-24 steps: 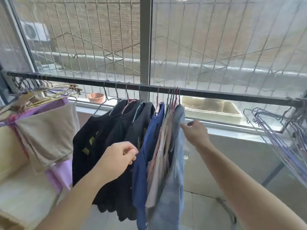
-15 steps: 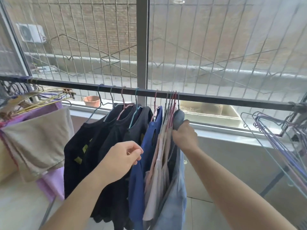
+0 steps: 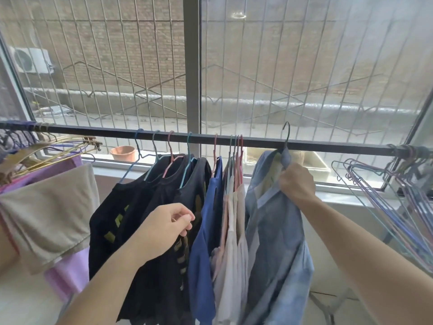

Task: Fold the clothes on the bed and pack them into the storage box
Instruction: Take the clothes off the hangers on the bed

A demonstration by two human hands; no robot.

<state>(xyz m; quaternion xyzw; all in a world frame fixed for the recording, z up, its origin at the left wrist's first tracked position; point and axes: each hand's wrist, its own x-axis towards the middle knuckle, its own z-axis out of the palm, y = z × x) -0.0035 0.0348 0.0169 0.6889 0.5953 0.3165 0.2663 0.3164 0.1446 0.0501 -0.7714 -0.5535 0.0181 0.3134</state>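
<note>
Lifting a pale blue shirt (image 3: 276,231) off the balcony rail (image 3: 257,143)

Left hand (image 3: 164,228) hovers loosely curled, holding nothing; right hand (image 3: 295,184) grips the shirt's collar at its hanger (image 3: 286,134). Soft, light cloth; best held there.

Counts along the clothes rail (image 3: 257,140)

Two hands: the left hand (image 3: 164,227) and the right hand (image 3: 295,181). Three black shirts (image 3: 140,207) hang at left, then one blue shirt (image 3: 206,231), a tight bunch of pale garments (image 3: 232,231) too packed to count, and one light blue shirt (image 3: 278,231). One terracotta pot (image 3: 123,152) sits far left on the sill.
</note>
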